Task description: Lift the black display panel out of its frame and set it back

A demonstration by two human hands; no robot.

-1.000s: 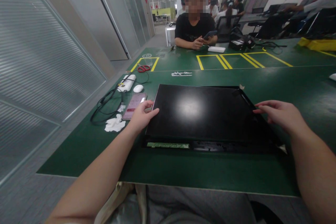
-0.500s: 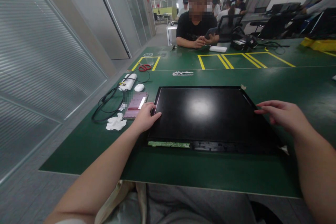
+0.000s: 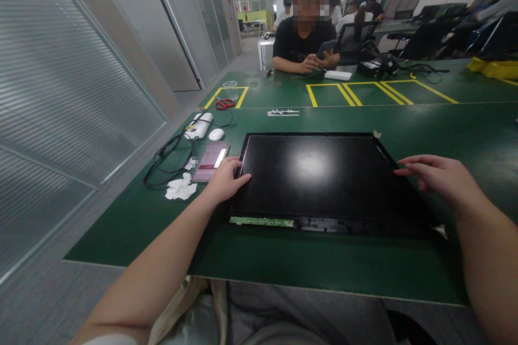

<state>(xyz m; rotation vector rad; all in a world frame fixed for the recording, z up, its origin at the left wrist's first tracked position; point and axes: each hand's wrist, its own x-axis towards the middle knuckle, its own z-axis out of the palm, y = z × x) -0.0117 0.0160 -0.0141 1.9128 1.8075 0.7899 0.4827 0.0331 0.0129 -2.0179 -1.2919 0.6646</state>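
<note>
A black LCD panel (image 3: 307, 183) lies flat on the green table, its glossy surface reflecting a bright spot. Along its near edge runs a narrow green circuit board (image 3: 262, 222). My left hand (image 3: 229, 179) grips the panel's left edge, thumb on top and fingers around the side. At the right edge, my right hand (image 3: 439, 178) pinches the rim between thumb and fingertips; its other fingers curl below. Small pale tabs stick out at the panel's far right and near right corners.
Left of the panel are a phone (image 3: 210, 160), crumpled tissue (image 3: 181, 187), a white oval case (image 3: 216, 134), a white power bank (image 3: 198, 126), black cables and red-handled scissors (image 3: 225, 104). Thin strips (image 3: 283, 112) lie beyond the panel. A person (image 3: 305, 38) opposite holds a phone.
The whole view has shifted very slightly to the right. Both hands keep their places at the panel's edges, and the panel has not moved on the table.
</note>
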